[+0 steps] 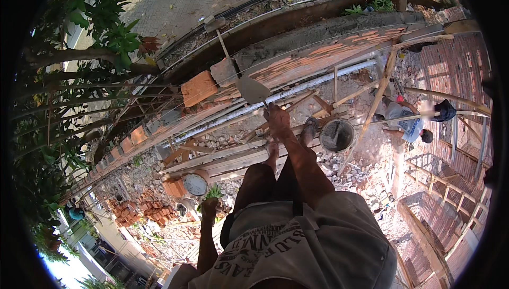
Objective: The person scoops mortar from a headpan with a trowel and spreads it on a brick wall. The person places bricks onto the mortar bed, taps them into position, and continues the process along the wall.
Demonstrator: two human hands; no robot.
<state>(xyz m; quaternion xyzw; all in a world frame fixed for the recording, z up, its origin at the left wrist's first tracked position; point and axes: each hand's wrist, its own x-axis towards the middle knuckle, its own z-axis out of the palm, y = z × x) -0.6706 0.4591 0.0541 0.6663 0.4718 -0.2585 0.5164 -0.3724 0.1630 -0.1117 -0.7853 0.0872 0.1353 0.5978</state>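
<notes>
My right hand (278,122) is closed round the handle of a trowel (253,90), stretched out in front of me. The trowel's flat pointed blade is beside the top of a brick wall (318,55) that carries a layer of grey mortar. Left of the blade are a mortar-smeared brick (224,72) and a bare orange brick (199,88) on the wall. My left hand (209,209) hangs low by my left side, away from the wall; its fingers are too dark and small to read. A thin string runs along the wall's top.
I stand on wooden planks (233,166) above rubble. A mortar bucket (337,134) is by my right foot; another round container (195,185) stands left. Bamboo poles (377,98) cross at right, near another person (405,122). Loose bricks (159,215) lie lower left; leafy branches (114,34) overhang the left.
</notes>
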